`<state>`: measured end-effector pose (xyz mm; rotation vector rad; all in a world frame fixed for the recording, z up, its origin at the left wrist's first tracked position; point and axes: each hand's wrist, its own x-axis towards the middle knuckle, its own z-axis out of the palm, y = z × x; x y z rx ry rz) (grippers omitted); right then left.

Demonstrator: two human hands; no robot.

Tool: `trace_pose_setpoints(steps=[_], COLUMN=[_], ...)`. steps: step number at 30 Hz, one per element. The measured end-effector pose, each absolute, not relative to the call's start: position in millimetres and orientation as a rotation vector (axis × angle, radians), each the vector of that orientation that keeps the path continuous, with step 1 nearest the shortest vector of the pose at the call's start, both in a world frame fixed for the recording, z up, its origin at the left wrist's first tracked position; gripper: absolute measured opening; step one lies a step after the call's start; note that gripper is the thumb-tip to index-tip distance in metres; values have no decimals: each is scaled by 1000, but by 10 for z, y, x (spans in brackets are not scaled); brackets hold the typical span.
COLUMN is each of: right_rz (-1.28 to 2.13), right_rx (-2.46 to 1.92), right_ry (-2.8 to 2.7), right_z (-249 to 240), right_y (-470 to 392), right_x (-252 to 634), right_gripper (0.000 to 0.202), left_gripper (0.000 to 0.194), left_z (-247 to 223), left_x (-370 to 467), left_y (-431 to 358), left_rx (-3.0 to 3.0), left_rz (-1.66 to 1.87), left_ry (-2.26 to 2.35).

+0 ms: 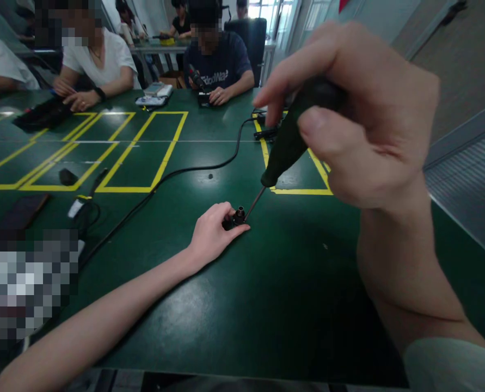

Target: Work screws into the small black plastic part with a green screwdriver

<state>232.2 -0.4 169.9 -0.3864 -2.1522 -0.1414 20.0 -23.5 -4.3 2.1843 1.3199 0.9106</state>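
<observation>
A screwdriver (285, 139) with a dark green handle is wrapped in my right hand (364, 120), close to the camera. Its thin shaft slants down and to the left, and the tip meets a small black part (239, 216) on the table or ends right beside it; I cannot tell which. My left hand (213, 231) rests on the green tabletop and pinches that part between thumb and fingers. A short round metal-looking piece sticks up from the part. The fingers hide the rest of it.
A black cable (177, 173) curves across the green table (177, 316). Yellow tape (172, 147) marks rectangles on it. A dark phone (24, 212) and a small coiled lead (87, 209) lie at left. Across the table sit several people, one holding a power tool (197, 79).
</observation>
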Motion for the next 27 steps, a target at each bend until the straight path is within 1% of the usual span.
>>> trace_pose_setpoints(steps=[1,3,4,5,6,8,12,15,19,21,23,26,27], right_rz=[-116,-140,-205,-298,-298,-235,-132,-196,-284,-149,-89,-178,-217], right_rx=[-386,-352,-321,-315,-394,-382,-327,-255,-241,-298,-345,-363,-365], right_ry=[-2141,-2030,-2001,-1977,-1986,-1981,-2055,-1975,-1976,-2038,-2088,-2029,-2010], right_z=[1692,1675,1667,1662,1659,1662,1676,1665,1653,1655,1657,1655,1654], right_y=[9,46,67,85,100,112,107,138,160,130,91,69,74], right_x=[2319,2314,2312,2311,2310,2310,2308,2308,2318,2322,2324,2328,2331], right_gripper=[30,21,21,26,28,38,30,21,33,39,33,16,16], left_gripper=[34,34,33,33,32,31,26,24,24,23,24,24,24], left_z=[-42,-39,-38,-37,-36,-33,-18,-1,9,7,4,-5,-8], left_x=[200,200,200,201,201,202,206,209,212,214,217,219,218], left_y=[-230,-221,-219,-218,-219,-223,-238,-243,-247,-248,-247,-240,-237], left_rx=[2174,2156,2151,2150,2150,2157,2153,2134,2125,2125,2125,2121,2120], left_rz=[916,924,924,922,918,908,900,895,877,869,866,861,859], left_ry=[1327,1334,1333,1331,1331,1329,1346,1351,1354,1361,1370,1375,1373])
